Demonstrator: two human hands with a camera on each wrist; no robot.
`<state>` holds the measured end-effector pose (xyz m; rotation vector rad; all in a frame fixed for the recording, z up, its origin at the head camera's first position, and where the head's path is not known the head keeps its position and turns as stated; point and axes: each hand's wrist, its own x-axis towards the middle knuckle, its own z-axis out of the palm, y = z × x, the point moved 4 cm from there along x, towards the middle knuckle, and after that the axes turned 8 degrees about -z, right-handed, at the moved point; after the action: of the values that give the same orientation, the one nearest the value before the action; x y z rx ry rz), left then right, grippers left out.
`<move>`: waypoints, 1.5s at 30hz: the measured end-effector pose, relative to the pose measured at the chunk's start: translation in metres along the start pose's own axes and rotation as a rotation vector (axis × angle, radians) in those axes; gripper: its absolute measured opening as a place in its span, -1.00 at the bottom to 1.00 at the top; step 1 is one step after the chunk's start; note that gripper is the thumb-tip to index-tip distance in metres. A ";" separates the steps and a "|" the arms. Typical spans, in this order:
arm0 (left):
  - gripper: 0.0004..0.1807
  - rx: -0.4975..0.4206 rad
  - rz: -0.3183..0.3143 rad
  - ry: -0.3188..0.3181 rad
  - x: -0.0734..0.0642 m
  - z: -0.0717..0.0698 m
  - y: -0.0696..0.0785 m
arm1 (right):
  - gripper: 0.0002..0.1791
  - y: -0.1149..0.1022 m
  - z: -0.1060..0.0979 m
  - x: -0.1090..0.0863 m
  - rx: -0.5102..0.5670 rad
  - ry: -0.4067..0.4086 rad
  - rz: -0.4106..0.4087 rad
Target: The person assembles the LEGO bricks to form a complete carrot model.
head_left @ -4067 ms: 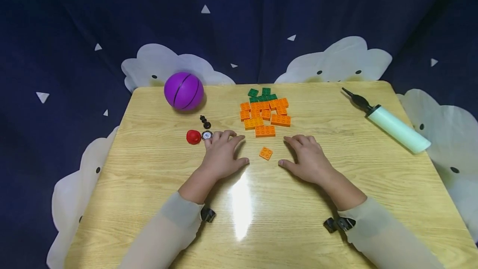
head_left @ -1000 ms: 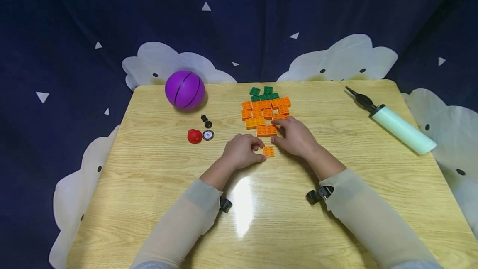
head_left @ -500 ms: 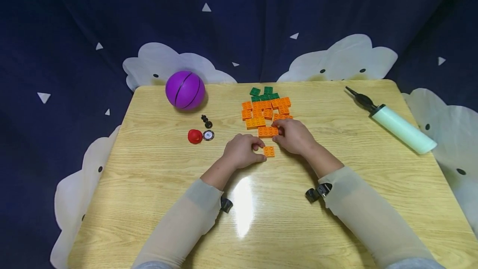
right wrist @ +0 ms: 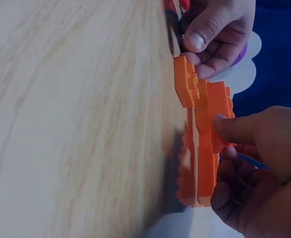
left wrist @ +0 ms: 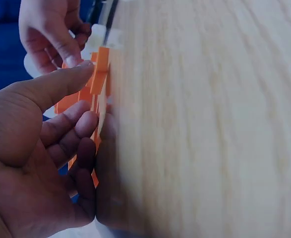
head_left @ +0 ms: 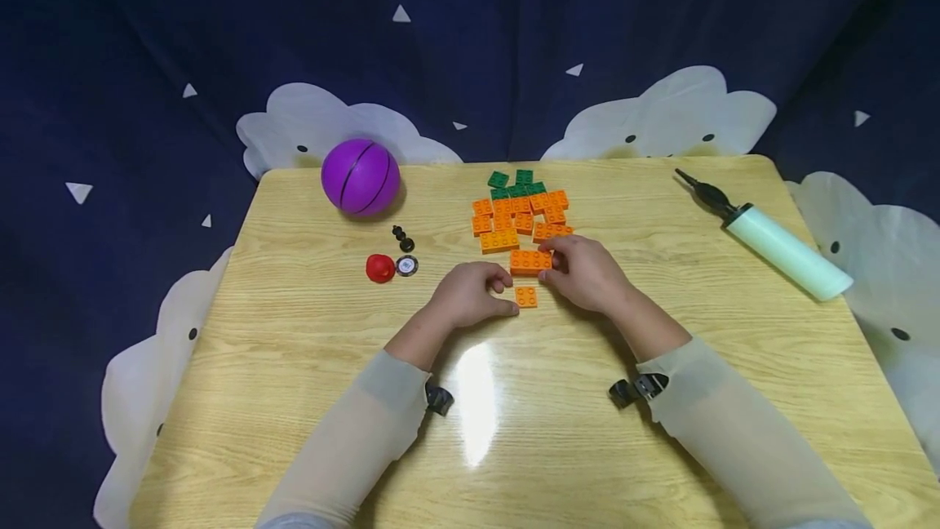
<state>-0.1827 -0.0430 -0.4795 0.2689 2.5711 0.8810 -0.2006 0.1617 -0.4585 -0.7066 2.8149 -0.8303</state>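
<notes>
My right hand pinches the right end of a long orange toy brick between thumb and fingers. In the right wrist view, that brick appears raised off the table. Just in front of it lies a small square orange brick, flat on the table. My left hand is at the left side of the square brick, fingers loosely bent and thumb low; it grips nothing, and whether a fingertip touches the brick I cannot tell. Behind, several orange bricks and green bricks lie flat, grouped together.
A purple ball sits at the back left. In front of it are a black chess piece, a small red cap-like object and a round chip. A pale green hand pump lies on the right side of the wooden table.
Both hands have come inward to the bricks. The square brick has been turned straighter. My right hand has taken the long orange brick and drawn it slightly right, away from the group.
</notes>
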 end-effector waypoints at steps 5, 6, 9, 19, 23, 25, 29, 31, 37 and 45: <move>-0.56 -0.092 -0.001 0.027 -0.002 -0.005 -0.004 | -0.55 -0.005 -0.004 -0.006 0.023 0.014 0.005; -0.55 -0.106 -0.001 0.035 -0.002 -0.006 -0.004 | -0.56 -0.006 -0.004 -0.007 0.026 0.016 0.005; -0.51 -0.132 -0.002 0.059 -0.003 -0.010 -0.004 | -0.56 -0.010 -0.003 -0.010 0.031 0.015 -0.003; -0.48 -0.157 0.031 0.122 -0.007 -0.014 0.001 | -0.57 -0.019 0.004 -0.016 0.017 0.001 -0.032; -0.51 -0.143 0.050 0.130 -0.007 -0.014 0.003 | -0.57 -0.022 0.004 -0.020 0.016 0.000 -0.049; -0.55 -0.134 0.048 0.123 -0.007 -0.014 0.003 | -0.56 -0.023 0.005 -0.022 0.012 -0.003 -0.052; -0.59 -0.127 0.039 0.108 -0.009 -0.011 0.003 | -0.57 -0.024 0.006 -0.025 0.002 -0.012 -0.055; -0.59 -0.122 0.032 0.099 -0.010 -0.009 0.003 | -0.57 -0.023 0.007 -0.026 -0.006 -0.016 -0.059; -0.59 -0.088 0.035 0.085 -0.013 -0.006 0.005 | -0.58 -0.023 0.008 -0.029 -0.013 -0.024 -0.073; -0.61 -0.035 0.045 0.079 -0.014 -0.003 0.005 | -0.57 -0.023 0.011 -0.031 -0.020 -0.040 -0.077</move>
<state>-0.1712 -0.0453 -0.4703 0.2886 2.6288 0.9709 -0.1614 0.1539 -0.4562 -0.8295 2.7801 -0.7919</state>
